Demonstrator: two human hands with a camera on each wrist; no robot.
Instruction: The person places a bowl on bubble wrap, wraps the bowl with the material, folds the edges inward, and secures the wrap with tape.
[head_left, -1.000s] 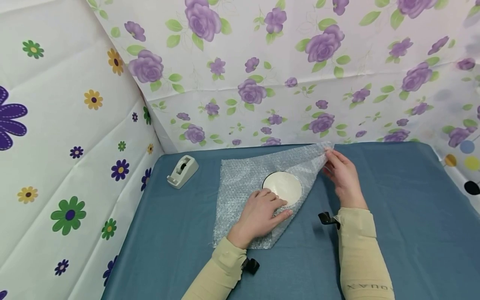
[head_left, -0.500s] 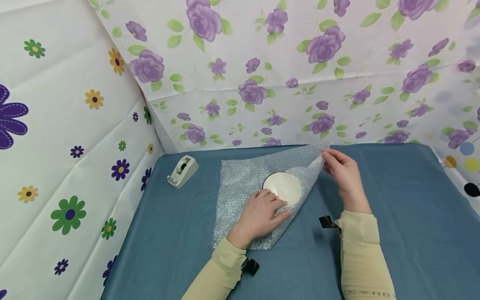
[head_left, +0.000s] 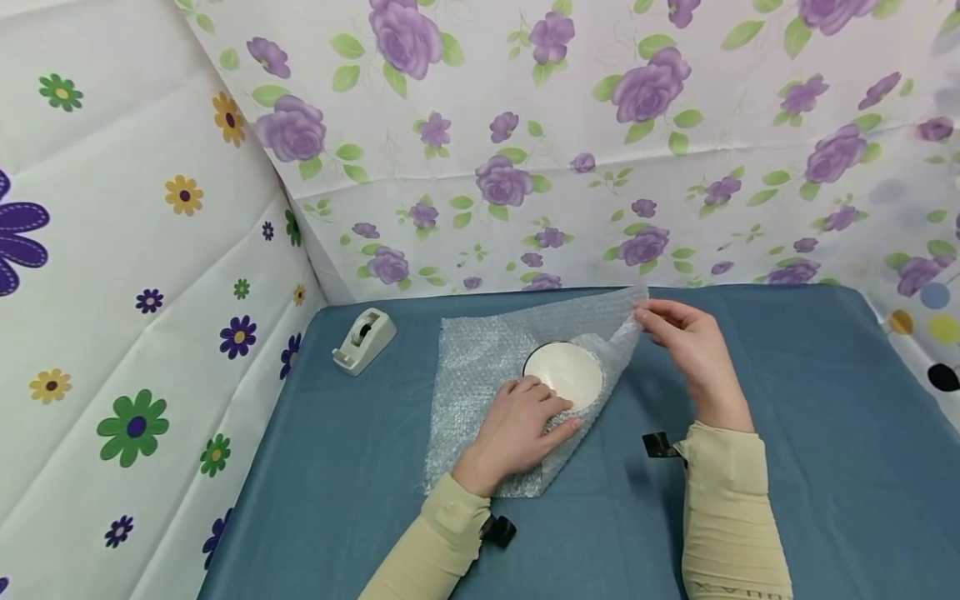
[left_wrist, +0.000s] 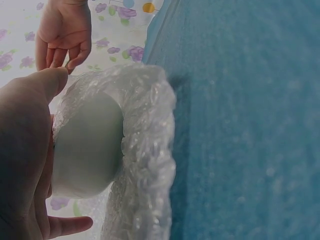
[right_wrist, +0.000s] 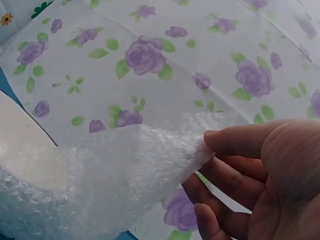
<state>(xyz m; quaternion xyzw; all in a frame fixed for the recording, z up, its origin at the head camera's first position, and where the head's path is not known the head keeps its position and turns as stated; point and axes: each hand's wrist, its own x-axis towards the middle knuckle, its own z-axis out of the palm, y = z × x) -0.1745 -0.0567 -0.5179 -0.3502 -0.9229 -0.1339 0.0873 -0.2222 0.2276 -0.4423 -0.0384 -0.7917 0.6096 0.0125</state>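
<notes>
A sheet of bubble wrap (head_left: pixel 472 375) lies on the table, with a round white bowl-like thing (head_left: pixel 568 368) with a thin dark rim standing on it. My left hand (head_left: pixel 517 427) rests across the near side of this round thing, fingers spread. In the left wrist view its pale, smooth side (left_wrist: pixel 90 145) shows, with wrap (left_wrist: pixel 152 130) folded up beside it. My right hand (head_left: pixel 693 358) pinches the raised far right corner of the wrap between thumb and fingers. The right wrist view shows that corner (right_wrist: pixel 187 135) stretched up from the round thing.
A pale tape dispenser (head_left: pixel 365 342) stands at the far left of the blue-covered table (head_left: pixel 825 433). Flower-printed cloth (head_left: pixel 465 150) hangs behind the table, and another patterned sheet (head_left: pixel 165 250) hangs along the left side.
My right hand has drawn the wrap's corner slightly left, toward the round thing. My left hand has stayed in place on it.
</notes>
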